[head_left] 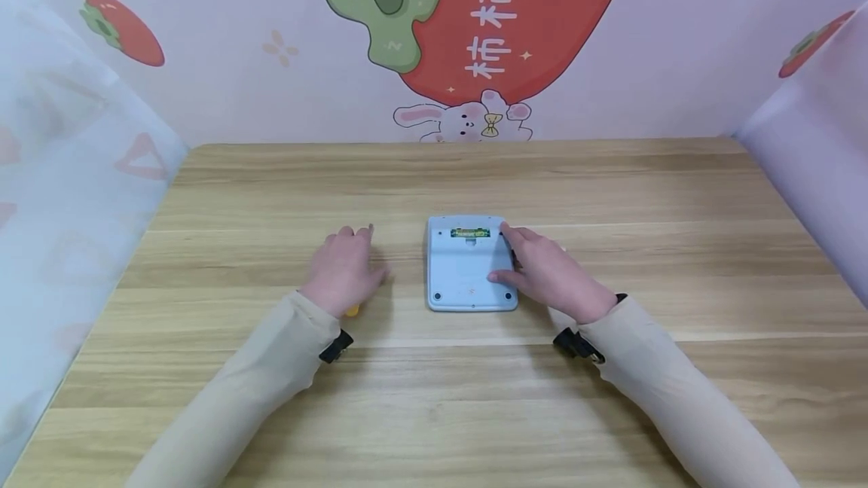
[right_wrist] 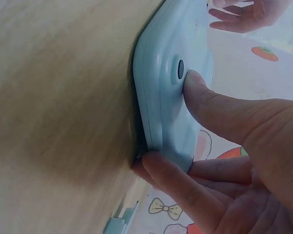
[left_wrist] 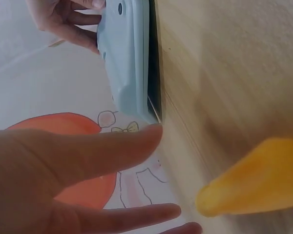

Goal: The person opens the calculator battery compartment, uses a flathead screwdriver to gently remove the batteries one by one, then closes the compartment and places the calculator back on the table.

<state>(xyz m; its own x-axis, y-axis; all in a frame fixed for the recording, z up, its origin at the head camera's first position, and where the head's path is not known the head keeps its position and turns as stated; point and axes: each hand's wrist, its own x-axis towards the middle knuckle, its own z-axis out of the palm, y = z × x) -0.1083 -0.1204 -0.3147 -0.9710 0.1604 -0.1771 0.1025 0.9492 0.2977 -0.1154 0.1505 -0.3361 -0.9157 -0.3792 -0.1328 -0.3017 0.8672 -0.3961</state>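
A light-blue calculator (head_left: 468, 269) lies face down on the wooden table, dark round feet at its corners. Near its far edge, a battery (head_left: 470, 233) with green and yellow colouring shows in the uncovered slot. My right hand (head_left: 556, 277) grips the calculator's right side; in the right wrist view the thumb (right_wrist: 205, 97) presses on the back while fingers hold the side edge. To the left, my left hand (head_left: 342, 269) hovers apart from it, thumb and fingers spread, holding nothing. Beneath the left hand lies a yellow-orange tapered piece (left_wrist: 259, 180), mostly hidden in the head view.
A small light-blue plastic piece (right_wrist: 118, 224) lies on the table beyond my right fingers. The wooden table (head_left: 434, 413) ends at a printed backdrop (head_left: 271, 96) behind, with cloth walls at left and right.
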